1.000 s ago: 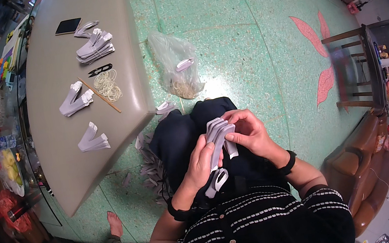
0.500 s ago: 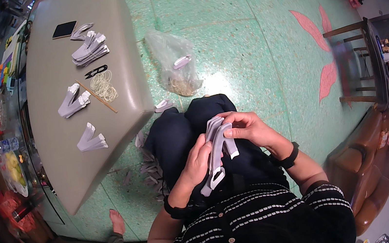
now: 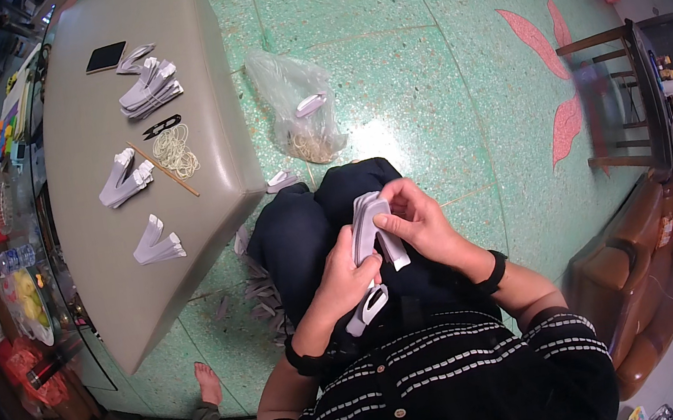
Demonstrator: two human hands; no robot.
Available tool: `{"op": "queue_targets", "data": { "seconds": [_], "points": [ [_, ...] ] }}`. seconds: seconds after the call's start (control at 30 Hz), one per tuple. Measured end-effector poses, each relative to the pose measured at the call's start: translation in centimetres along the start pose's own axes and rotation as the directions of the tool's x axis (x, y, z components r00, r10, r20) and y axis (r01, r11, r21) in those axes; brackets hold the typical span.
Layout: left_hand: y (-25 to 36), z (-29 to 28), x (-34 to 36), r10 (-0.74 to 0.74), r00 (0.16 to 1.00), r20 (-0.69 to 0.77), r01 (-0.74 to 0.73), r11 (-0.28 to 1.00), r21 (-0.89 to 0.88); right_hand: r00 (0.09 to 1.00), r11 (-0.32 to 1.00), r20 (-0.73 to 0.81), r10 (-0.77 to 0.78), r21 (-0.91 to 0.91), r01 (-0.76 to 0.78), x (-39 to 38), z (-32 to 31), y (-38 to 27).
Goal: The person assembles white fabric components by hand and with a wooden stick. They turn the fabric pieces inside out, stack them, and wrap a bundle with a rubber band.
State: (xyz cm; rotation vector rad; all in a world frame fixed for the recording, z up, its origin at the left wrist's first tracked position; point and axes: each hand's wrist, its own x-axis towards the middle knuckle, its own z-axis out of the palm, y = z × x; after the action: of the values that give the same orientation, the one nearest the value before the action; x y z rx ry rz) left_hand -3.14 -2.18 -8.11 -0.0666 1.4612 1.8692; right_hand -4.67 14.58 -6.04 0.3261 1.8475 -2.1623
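Over my lap, a small stack of grey folded V-shaped strips (image 3: 366,218) with white ends is gripped from both sides. My left hand (image 3: 344,279) is closed around the stack's left side, thumb across it. My right hand (image 3: 417,225) pinches the bent top end between thumb and fingers. Below my left fingers, another folded grey strip (image 3: 367,311) with a white inner loop lies against my lap. On the grey bench to the left rest a tied bundle of such strips (image 3: 149,90), a fanned group (image 3: 125,180) and a smaller one (image 3: 158,240).
The bench also carries a black phone (image 3: 106,58), black thread snips (image 3: 162,127), a heap of cream string (image 3: 174,153) and a thin stick (image 3: 165,170). A clear plastic bag (image 3: 294,101) lies on the green floor. Loose strips (image 3: 262,292) lie beside my left leg. Someone's bare foot (image 3: 207,383) shows lower left.
The strips in my hands have come together into a more even stack. My right thumb has shifted slightly left and up along the bent end.
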Motion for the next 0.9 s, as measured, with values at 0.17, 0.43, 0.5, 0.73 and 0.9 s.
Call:
{"op": "queue_targets", "data": {
  "seconds": [0.17,0.43,0.5,0.73,0.9],
  "points": [
    [1.3,0.2,-0.3,-0.053,0.997,-0.06,0.062,0.985,0.159,0.983,0.99,0.117,0.143,-0.007,-0.143,0.1,-0.9,0.6],
    [0.4,1.8,-0.2,0.304,0.918,-0.256,-0.018,0.675,0.738,1.0,0.949,-0.019,-0.018,-0.315,0.011,-0.3,0.9,1.1],
    [0.0,1.8,-0.3,0.307,0.918,-0.25,-0.002,0.636,0.772,0.995,0.914,-0.015,-0.099,-0.398,0.084,-0.4,1.1,1.1],
    [0.7,0.8,-0.6,0.12,0.978,-0.171,0.001,0.819,0.574,0.999,0.962,-0.018,0.048,-0.27,-0.051,-0.5,1.0,0.4],
    [1.1,0.1,-0.4,-0.034,0.988,-0.151,0.063,0.979,0.191,0.996,0.895,0.047,-0.074,-0.437,0.087,-0.3,0.8,-0.1]
  ]
}}
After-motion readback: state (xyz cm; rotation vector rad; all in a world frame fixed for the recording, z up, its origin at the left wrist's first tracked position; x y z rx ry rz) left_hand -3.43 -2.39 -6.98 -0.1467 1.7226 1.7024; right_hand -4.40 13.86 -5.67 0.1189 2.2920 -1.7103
